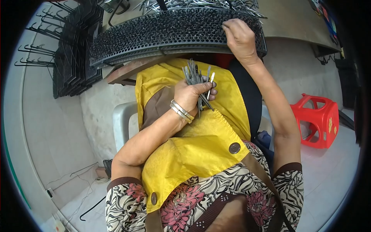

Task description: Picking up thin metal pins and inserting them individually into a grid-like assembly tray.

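Observation:
A bundle of thin grey metal strips (193, 75) is gripped in my left hand (189, 92), above my yellow apron. One brighter strip sticks out by the thumb. My right hand (242, 40) is at the right end of a long black perforated rack (154, 48), its fingers pinched together over the holes. Whatever those fingertips may hold is hidden or too small to make out. Dark bits fill the rack's many holes in dense rows.
Behind the rack, a heap of shiny metal strips (201, 4) lies on the worktable (284, 23). Stacked black racks with hooked rods (73, 58) stand at the left. A red plastic stool (319, 121) is on the floor at the right. Cables (87, 181) run along the lower left wall.

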Motion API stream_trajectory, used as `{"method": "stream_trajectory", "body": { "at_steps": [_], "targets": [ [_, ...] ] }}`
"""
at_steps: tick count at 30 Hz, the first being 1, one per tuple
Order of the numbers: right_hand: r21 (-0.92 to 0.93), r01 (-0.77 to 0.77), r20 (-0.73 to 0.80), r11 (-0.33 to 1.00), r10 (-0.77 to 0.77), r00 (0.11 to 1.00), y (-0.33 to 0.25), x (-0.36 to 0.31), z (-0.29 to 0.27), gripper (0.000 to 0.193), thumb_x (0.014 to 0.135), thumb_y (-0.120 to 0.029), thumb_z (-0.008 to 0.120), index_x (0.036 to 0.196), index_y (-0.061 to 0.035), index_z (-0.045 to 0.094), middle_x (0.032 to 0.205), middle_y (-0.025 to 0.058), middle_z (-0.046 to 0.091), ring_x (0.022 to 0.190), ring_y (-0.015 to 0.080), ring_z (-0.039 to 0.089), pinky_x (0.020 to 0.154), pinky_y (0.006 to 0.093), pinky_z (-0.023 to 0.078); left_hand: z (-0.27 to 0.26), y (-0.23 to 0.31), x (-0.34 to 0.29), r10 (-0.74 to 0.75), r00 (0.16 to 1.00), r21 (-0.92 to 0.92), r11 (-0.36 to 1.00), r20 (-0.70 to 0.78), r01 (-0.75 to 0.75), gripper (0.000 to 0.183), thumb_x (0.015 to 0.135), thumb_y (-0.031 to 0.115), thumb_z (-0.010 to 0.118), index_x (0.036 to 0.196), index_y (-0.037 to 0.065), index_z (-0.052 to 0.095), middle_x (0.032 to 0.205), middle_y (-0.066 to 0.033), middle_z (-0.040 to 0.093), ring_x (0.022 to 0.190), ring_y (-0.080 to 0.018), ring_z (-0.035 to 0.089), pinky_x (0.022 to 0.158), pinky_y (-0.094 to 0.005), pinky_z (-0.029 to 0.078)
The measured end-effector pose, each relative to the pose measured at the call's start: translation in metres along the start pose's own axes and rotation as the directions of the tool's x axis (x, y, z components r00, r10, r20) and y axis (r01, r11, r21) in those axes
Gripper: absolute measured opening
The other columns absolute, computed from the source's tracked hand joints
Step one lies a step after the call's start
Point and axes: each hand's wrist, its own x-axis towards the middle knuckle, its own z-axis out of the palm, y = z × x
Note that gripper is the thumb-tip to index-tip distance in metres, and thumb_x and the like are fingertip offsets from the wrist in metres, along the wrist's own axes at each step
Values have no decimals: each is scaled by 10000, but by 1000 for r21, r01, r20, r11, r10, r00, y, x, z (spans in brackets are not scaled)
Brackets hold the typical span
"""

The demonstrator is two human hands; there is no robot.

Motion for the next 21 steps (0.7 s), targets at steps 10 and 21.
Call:
{"method": "stream_trajectory", "body": {
  "at_steps": [10, 21],
  "targets": [
    [368, -710, 565, 601, 462, 684, -69, -33, -29, 138, 730, -44, 627, 843, 28, 596, 707, 41, 588, 604, 80, 534, 534, 218, 435, 1, 5, 0, 16, 999, -37, 999, -33, -17, 126, 733, -58, 552, 853, -61, 513, 748, -141, 590, 602, -216, 592, 524, -285, 503],
    [319, -537, 67, 781, 546, 835, -28, -9, -27, 141, 739, -12, 617, 876, 18, 597, 687, -16, 562, 579, 22, 483, 504, 177, 396, 2, 2, -1, -22, 999, -34, 999, -48, 21, 111, 751, -29, 548, 850, -38, 499, 742, -133, 589, 605, -218, 593, 510, -302, 498]
  ]
}}
